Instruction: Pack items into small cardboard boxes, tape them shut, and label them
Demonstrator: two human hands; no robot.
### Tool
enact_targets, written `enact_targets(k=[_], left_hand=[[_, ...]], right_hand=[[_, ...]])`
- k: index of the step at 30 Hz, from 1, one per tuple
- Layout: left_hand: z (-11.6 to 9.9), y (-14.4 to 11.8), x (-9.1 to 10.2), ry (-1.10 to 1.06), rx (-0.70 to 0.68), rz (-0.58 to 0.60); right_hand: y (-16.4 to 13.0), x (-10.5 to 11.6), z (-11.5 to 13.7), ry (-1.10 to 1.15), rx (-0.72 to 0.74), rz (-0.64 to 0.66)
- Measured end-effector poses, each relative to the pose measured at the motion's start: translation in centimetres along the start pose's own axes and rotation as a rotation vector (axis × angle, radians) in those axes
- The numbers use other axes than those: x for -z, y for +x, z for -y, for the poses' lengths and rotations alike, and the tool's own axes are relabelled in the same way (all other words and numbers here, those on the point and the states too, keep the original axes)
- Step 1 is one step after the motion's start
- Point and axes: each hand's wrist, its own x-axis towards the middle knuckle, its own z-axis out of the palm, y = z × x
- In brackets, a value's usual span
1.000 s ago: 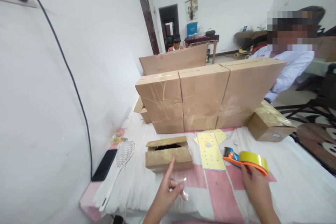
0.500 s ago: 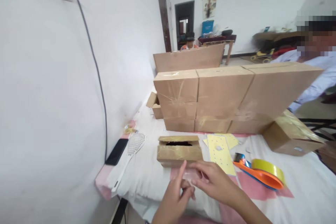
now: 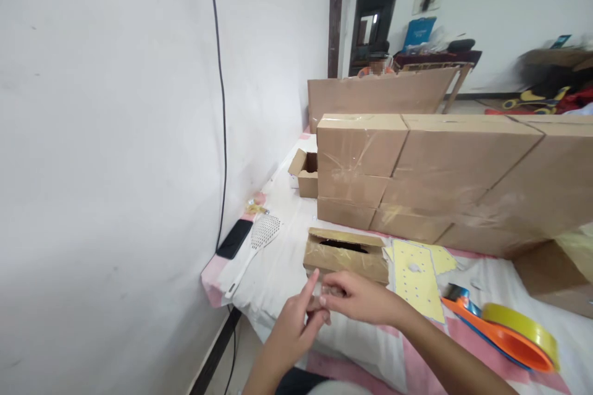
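Observation:
My left hand (image 3: 296, 321) and my right hand (image 3: 356, 299) meet in front of me, fingertips pinching a small clear piece of tape (image 3: 324, 294) between them. Just beyond them lies a small taped cardboard box (image 3: 345, 256) with its top flap ajar and a dark gap showing. A yellow sheet with holes (image 3: 419, 278) lies to the right of that box. An orange tape dispenser with a yellow roll (image 3: 507, 330) rests on the cloth at the right.
A wall of stacked taped cartons (image 3: 445, 176) stands behind. A small open box (image 3: 306, 173), a black phone (image 3: 235, 239) and a white slotted spatula (image 3: 252, 244) lie by the wall at left. A cable (image 3: 221, 105) hangs down. A person (image 3: 377, 65) sits far back.
My right hand let go of the tape dispenser and came across to join my left hand on the piece of tape. The view has swung leftward.

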Motion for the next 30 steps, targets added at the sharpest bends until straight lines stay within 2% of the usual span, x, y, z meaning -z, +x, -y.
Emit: enact_targets(k=[3, 5, 9, 11, 14, 16, 19, 22, 24, 27, 30], left_hand=[[0.1, 0.8, -0.5, -0.036, 0.029, 0.024], [0.0, 1.7, -0.9, -0.07, 0.104, 0.003], [-0.4, 3.9, -1.4, -0.177, 0.342, -0.061], [-0.7, 4.6, -1.2, -0.172, 0.399, -0.088], [-0.6, 4.8, -0.1, -0.088, 0.4, -0.206], [-0.1, 4.7, 1.0, -0.009, 0.387, -0.33], [1.7, 4.6, 2.4, 0.114, 0.37, -0.46], [3.7, 5.2, 3.0, 0.114, 0.361, -0.476], [4.6, 6.0, 2.8, 0.055, 0.34, -0.473], [5.3, 7.1, 2.2, -0.014, 0.299, -0.479], [5.8, 7.8, 1.8, -0.044, 0.334, -0.478]], right_hand=[[-0.4, 0.3, -0.4, 0.149, -0.011, 0.017], [-0.8, 0.9, -0.2, 0.08, 0.021, -0.049], [-0.9, 2.3, -0.4, -0.169, 0.048, -0.151], [-0.6, 3.5, -0.9, -0.22, 0.049, -0.228], [-0.2, 6.1, -1.5, -0.195, -0.003, -0.455], [0.2, 7.9, -1.5, -0.184, -0.034, -0.529], [1.4, 9.4, -0.7, -0.213, -0.036, -0.422], [3.3, 9.5, 0.2, -0.194, -0.005, -0.249], [5.0, 9.2, 0.2, -0.103, 0.041, -0.122], [7.5, 8.8, -0.9, 0.068, 0.104, 0.046], [9.6, 8.3, -2.7, 0.029, 0.058, 0.059]])
